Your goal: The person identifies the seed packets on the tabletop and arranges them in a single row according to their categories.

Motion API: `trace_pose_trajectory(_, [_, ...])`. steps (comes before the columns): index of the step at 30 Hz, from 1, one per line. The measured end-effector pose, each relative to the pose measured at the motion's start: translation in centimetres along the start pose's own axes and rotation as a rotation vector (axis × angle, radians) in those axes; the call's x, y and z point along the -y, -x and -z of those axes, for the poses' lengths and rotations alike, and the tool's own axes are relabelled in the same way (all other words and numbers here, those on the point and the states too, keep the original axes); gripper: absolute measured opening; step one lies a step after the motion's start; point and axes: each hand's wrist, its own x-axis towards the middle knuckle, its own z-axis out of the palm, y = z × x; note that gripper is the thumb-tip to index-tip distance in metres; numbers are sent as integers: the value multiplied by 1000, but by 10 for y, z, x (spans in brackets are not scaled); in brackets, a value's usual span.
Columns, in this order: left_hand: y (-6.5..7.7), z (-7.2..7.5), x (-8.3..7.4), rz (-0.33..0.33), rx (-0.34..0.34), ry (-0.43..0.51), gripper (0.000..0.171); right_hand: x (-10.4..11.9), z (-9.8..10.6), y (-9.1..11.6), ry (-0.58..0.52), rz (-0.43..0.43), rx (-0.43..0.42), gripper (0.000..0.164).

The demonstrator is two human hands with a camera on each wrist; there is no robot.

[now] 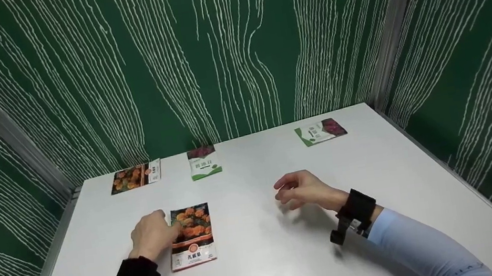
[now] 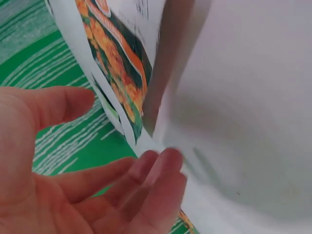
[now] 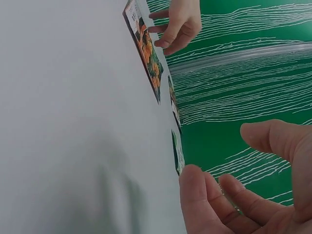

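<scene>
In the head view a seed packet with orange flowers (image 1: pixel 198 236) lies face up left of the middle of the table. My left hand (image 1: pixel 152 233) is at its left edge, the thumb reaching over the printed flowers. Seen from the left wrist, that hand's thumb and fingers are spread apart beside the flower packet (image 2: pixel 114 58), with nothing gripped. My right hand (image 1: pixel 309 190) hovers over the white table to the right, fingers loosely bent. The right wrist view shows a gap between its thumb and fingers (image 3: pixel 195 195), holding nothing.
Along the back of the white table (image 1: pixel 264 270) lie another orange-flower packet (image 1: pixel 136 176), a green and white packet (image 1: pixel 205 163) and a second green and white one (image 1: pixel 320 132) farther right. Green walls with white lines (image 1: pixel 235 62) enclose the back and sides.
</scene>
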Motion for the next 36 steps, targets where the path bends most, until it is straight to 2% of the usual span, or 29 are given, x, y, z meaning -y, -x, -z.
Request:
trace_pose_trajectory(4, [-10,-2,5,-21,-77,12,59,-1,0,1,-2,2,0,48])
trace_pose_trajectory(9, [-19,-8,10,-13,-145,34,64,-3,2,3,4,0,-4,48])
trace_pose_trajectory(13, [-27,-11,13,-9,-150,41,71,-5,5,3,8,-12,-10,45])
trace_pose_trajectory(21, [-46,-5,18,9,-138,46,75,0,8,-3,44,34,-36,44])
trace_pose_trajectory(25, [-62,3,21,19,-152,62,78,2,7,-4,55,32,-37,45])
trace_pose_trajectory(30, [-83,7,28,39,-130,70,84,1,7,-4,60,18,-43,47])
trace_pose_trajectory(36, [-97,9,39,75,-117,73,86,2,5,-7,76,30,-34,46])
